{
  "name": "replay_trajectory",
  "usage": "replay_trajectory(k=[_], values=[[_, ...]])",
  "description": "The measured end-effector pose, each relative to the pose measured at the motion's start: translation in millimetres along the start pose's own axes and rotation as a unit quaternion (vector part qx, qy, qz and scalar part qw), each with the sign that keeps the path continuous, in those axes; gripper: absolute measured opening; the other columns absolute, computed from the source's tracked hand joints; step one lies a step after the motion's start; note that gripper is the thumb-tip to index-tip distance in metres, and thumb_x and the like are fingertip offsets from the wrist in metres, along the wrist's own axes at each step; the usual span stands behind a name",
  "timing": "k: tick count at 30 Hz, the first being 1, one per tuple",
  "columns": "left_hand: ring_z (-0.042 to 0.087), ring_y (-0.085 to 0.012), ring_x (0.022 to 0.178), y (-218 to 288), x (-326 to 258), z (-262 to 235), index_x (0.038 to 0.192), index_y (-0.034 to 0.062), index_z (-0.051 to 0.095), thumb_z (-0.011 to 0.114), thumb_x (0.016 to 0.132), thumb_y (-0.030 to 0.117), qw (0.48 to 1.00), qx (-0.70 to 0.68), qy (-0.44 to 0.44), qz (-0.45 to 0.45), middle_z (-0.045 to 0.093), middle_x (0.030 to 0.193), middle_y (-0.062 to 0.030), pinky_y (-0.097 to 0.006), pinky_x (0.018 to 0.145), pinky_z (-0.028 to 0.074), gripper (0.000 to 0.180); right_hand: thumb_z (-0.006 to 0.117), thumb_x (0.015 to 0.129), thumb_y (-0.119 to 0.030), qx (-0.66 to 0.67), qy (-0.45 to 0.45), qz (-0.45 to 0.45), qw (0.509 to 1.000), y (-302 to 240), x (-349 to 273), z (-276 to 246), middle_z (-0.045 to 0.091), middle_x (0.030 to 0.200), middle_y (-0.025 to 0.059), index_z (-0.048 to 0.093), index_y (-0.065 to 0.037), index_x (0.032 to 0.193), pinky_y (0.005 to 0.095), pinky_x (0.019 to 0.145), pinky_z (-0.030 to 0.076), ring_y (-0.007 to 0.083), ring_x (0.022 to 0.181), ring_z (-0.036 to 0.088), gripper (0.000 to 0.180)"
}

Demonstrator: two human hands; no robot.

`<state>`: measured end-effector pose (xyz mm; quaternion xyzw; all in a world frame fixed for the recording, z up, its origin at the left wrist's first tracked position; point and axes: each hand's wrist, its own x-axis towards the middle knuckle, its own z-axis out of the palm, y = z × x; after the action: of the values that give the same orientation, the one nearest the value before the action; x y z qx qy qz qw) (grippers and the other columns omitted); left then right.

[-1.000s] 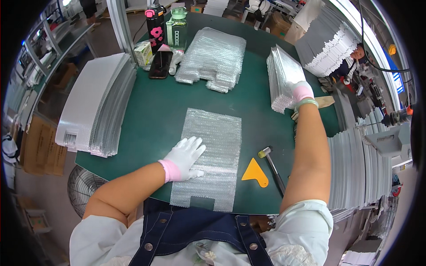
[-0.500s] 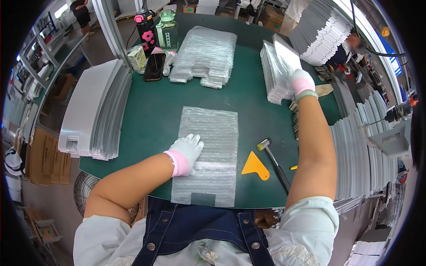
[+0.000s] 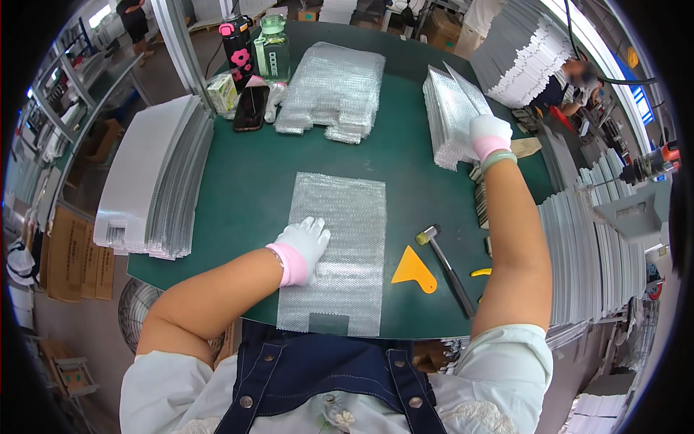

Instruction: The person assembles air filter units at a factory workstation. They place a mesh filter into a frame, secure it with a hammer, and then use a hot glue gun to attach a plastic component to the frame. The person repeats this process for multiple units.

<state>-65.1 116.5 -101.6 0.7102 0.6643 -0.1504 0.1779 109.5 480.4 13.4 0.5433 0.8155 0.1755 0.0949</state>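
Note:
A notched sheet of clear bubble wrap (image 3: 347, 239) lies flat on the green table in front of me. My left hand (image 3: 303, 247), in a white glove with a pink cuff, rests on its left side with the fingers stretched out. At the far right, my gloved right hand (image 3: 491, 132) is closed on the near edge of a thin, pale sheet (image 3: 468, 88). That sheet is tilted up from a stack of silvery bubble-wrap pieces (image 3: 442, 119). My right fingertips are partly hidden.
Right of the bubble wrap lie a yellow scraper (image 3: 415, 270) and a mallet (image 3: 452, 273). More bubble wrap (image 3: 336, 83) is piled behind, near a phone (image 3: 251, 108) and bottles (image 3: 273, 52). A tall stack of sheets (image 3: 148, 173) stands left. Another person (image 3: 567, 87) is at far right.
The pale sheet at my right hand has tilted up further and its bright face has turned away. My right hand has shifted slightly; my left hand stays on the bubble wrap.

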Motion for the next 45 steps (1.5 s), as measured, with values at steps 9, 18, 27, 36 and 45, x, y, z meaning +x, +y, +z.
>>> replay_trajectory(k=[9, 18, 27, 36, 45], values=[[0.042, -0.0351, 0.136, 3.1, 0.2, 1.9, 0.141, 0.0026, 0.047, 0.085, 0.065, 0.047, 0.996, 0.084, 0.020, -0.014, 0.045, 0.145, -0.0189, -0.047, 0.116, 0.030, 0.095, 0.057, 0.091, -0.025, -0.102, 0.306, 0.116, 0.939, 30.8, -13.8, -10.7, 0.057, 0.125, 0.0087, 0.068, -0.005, 0.116, 0.0539, 0.105, 0.034, 0.0243, 0.124, 0.052, 0.033], [0.051, -0.0315, 0.126, -2.7, -11.5, -17.7, 0.138, 0.0083, 0.054, 0.079, 0.070, 0.052, 0.999, 0.044, -0.002, -0.026, 0.058, 0.128, -0.0124, -0.047, 0.109, 0.034, 0.085, 0.067, 0.086, -0.036, -0.080, 0.474, -0.025, 0.877, 18.5, -133.1, -38.0, 0.049, 0.141, 0.0118, 0.054, 0.004, 0.135, 0.0550, 0.114, 0.028, 0.0277, 0.133, 0.044, 0.065], [0.056, -0.0202, 0.121, 68.6, -38.7, -92.5, 0.151, -0.0036, 0.031, 0.059, 0.100, 0.016, 0.435, -0.767, 0.406, 0.241, 0.055, 0.137, -0.0132, -0.035, 0.102, 0.047, 0.061, 0.073, 0.076, -0.019, 0.212, 0.460, -0.276, 0.817, -93.1, -325.6, -16.0, 0.054, 0.134, 0.0164, 0.061, 0.001, 0.127, 0.0575, 0.108, 0.034, 0.0364, 0.126, 0.051, 0.057], [0.066, -0.0157, 0.100, 33.8, -22.6, -107.1, 0.133, -0.0023, 0.055, 0.064, 0.094, 0.009, 0.566, -0.768, 0.218, 0.207, 0.069, 0.114, -0.0094, -0.030, 0.089, 0.053, 0.041, 0.075, 0.087, -0.017, 0.605, 0.328, -0.032, 0.725, 6.2, -278.9, 11.8, 0.055, 0.135, 0.0239, 0.046, 0.008, 0.140, 0.0416, 0.112, 0.036, 0.0356, 0.128, 0.051, 0.065], [0.067, -0.0318, 0.101, 70.3, 145.0, -160.2, 0.119, -0.0003, 0.061, 0.072, 0.083, 0.026, 0.675, -0.518, 0.525, 0.018, 0.071, 0.108, -0.0182, -0.038, 0.091, 0.052, 0.046, 0.059, 0.096, -0.009, 0.648, 0.314, 0.064, 0.691, 47.7, -170.7, 82.7, 0.066, 0.120, 0.0162, 0.050, 0.008, 0.139, 0.0316, 0.092, 0.051, 0.0204, 0.103, 0.065, 0.047]])
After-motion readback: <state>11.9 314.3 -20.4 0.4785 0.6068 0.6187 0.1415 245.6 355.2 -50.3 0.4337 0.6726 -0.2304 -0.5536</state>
